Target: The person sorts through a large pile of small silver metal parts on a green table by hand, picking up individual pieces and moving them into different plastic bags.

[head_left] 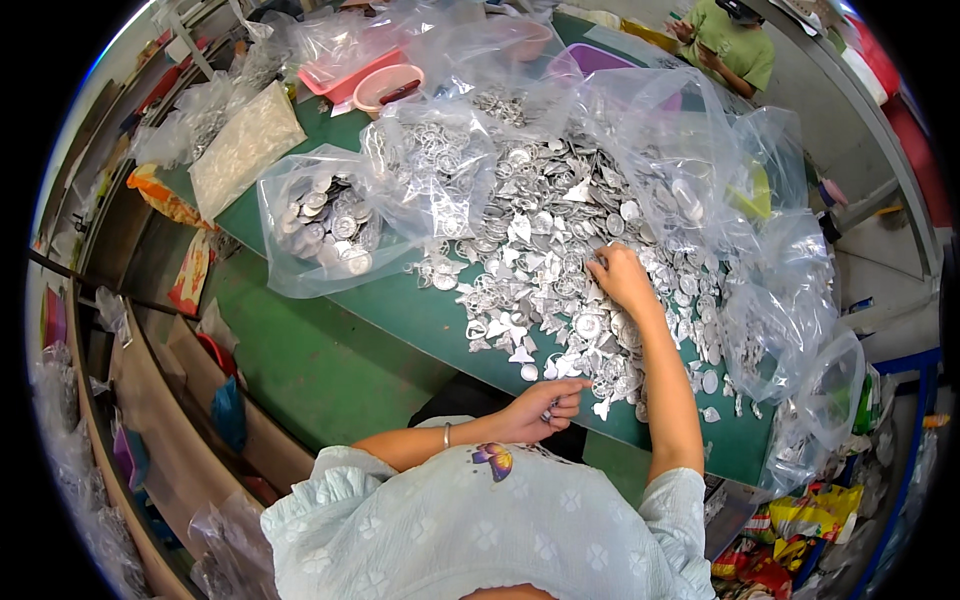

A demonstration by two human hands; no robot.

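A large heap of small silver-coloured metal charms [540,270], some round like medallions and some star- or leaf-shaped, is spread over the green table [400,325]. My right hand [624,276] reaches into the middle of this heap, thumb and fingers bent together at the charms; what lies between the fingertips is too small to make out. Close to the table's near edge is my left hand [545,408], its fingers curled round what looks like a few silver charms, with the index finger stretched toward the heap's near edge.
Left of the heap, clear plastic bags hold round silver pieces [335,225] and ring-like pieces [435,160]. Behind stand a pink basin [388,88] and a red tray [345,75]. Loose clear bags [780,300] line the right side. Another person [730,45] is at the far right.
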